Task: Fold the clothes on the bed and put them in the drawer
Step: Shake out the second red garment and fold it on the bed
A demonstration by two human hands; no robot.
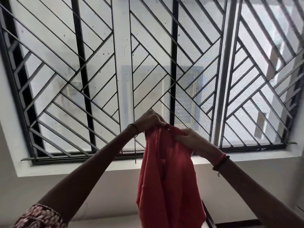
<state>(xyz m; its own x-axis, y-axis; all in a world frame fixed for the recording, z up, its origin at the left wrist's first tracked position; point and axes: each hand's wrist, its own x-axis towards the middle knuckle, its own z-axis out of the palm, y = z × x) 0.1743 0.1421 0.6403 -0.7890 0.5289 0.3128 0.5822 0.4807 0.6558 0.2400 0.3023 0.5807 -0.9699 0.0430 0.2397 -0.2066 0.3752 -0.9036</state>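
Left hand (150, 121) and right hand (187, 139) pinch the top edge of the red garment (167, 178), raised before the window grille (115, 71). The garment hangs bunched; its lower hem is cut off by the frame edge, and neither bed nor drawer is in view.

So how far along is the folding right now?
Nothing finished shows: no folded pile, bed or drawer is in view. In hand: the left hand and right hand hold a red garment up by its top edge before the window; it hangs loose and unfolded. Left: fold it and put it in the drawer.
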